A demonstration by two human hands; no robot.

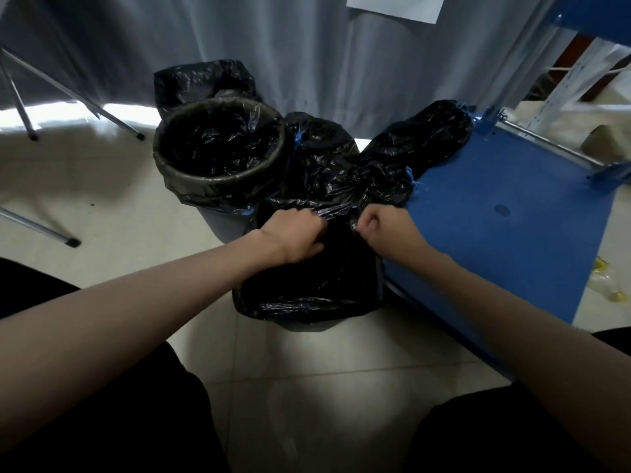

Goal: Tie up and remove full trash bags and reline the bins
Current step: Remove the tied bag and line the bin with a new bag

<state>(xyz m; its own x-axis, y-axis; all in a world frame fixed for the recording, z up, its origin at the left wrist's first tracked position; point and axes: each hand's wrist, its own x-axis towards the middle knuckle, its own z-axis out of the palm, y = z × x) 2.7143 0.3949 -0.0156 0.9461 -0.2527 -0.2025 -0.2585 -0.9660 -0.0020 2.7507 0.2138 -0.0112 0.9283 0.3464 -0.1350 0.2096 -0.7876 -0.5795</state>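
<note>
Left hand (295,235) and right hand (386,230) are each gripping, fingers curled, the gathered top of the black trash bag (314,285). The stretched plastic is running left to right between them, beside the lined bin (218,155).

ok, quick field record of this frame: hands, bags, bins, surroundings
left hand: grips near bag's top edge
right hand: grips the same edge, apart from left
near bag: black, over a bin, mouth pulled between hands
round bin: lined with black bag, open, behind left
tied bags: black, blue ties, behind near bag
blue panel: flat, at right
floor: pale tiles
</note>
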